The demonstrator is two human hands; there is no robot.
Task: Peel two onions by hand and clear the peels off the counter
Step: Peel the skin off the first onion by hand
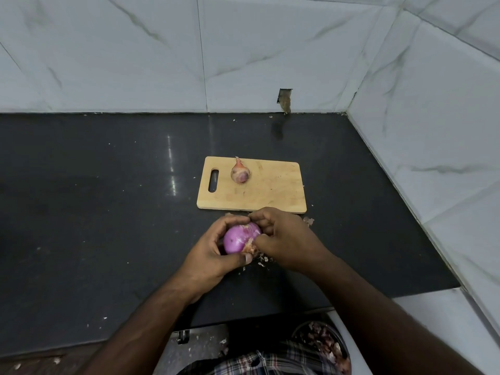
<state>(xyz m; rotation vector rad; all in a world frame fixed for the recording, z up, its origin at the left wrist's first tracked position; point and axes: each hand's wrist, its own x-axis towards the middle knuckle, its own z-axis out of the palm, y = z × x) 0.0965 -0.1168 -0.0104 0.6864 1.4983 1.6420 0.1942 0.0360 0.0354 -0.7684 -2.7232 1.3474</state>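
Fingers of the left hand (213, 255) curl round a purple onion (239, 239); right hand (284, 239) pinches its loose skin. Unpeeled onion (240, 173) sits at twelve o'clock on the cutting board (273, 190).

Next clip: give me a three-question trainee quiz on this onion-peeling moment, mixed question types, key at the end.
1. True or false: the onion on the cutting board is fully peeled.
2. Which hand cups the purple onion? A) left B) right C) neither
3. Fill in: loose peel scraps lie on the dark ____ beside the hands.

Key
1. False: the unpeeled onion still wears papery skin.
2. A: the left hand cups it while the right hand pinches skin at its side.
3. Counter.
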